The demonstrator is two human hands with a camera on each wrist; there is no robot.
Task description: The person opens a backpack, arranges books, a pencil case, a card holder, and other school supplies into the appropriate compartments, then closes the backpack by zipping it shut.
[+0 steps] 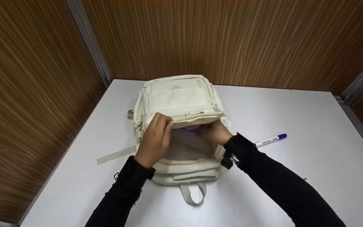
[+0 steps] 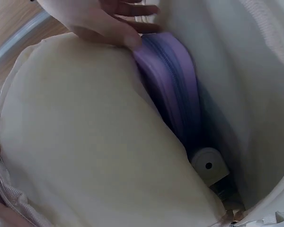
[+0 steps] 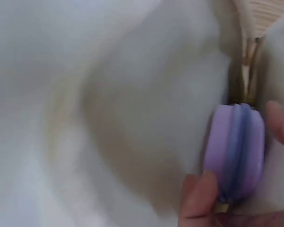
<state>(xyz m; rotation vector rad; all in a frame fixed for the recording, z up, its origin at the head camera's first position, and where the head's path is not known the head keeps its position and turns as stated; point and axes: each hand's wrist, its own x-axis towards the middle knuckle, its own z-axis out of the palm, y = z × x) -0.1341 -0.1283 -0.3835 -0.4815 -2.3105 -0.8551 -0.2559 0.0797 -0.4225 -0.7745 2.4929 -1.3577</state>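
Observation:
A cream backpack [image 1: 178, 97] lies on the white table with its main compartment unzipped. My left hand [image 1: 154, 138] pinches the edge of its lifted front panel between thumb and fingers. Inside the opening is my right hand [image 1: 214, 130], beside a purple zip case [image 2: 168, 71] with a darker zip band. In the right wrist view, thumb and fingertips lie on either side of the case [image 3: 234, 151], the thumb slightly apart from it. The left wrist view shows extended fingers at the case's upper end. Deeper in the bag sits a white block [image 2: 210, 165] with a small round hole.
A white marker [image 1: 269, 140] with a purple cap lies on the table [image 1: 310, 126], right of the backpack and partly behind the right sleeve. A strap [image 1: 115, 156] stretches out to the left, and the carry loop [image 1: 194, 195] points forward. Wood-grain panels [image 1: 216, 41] surround the table.

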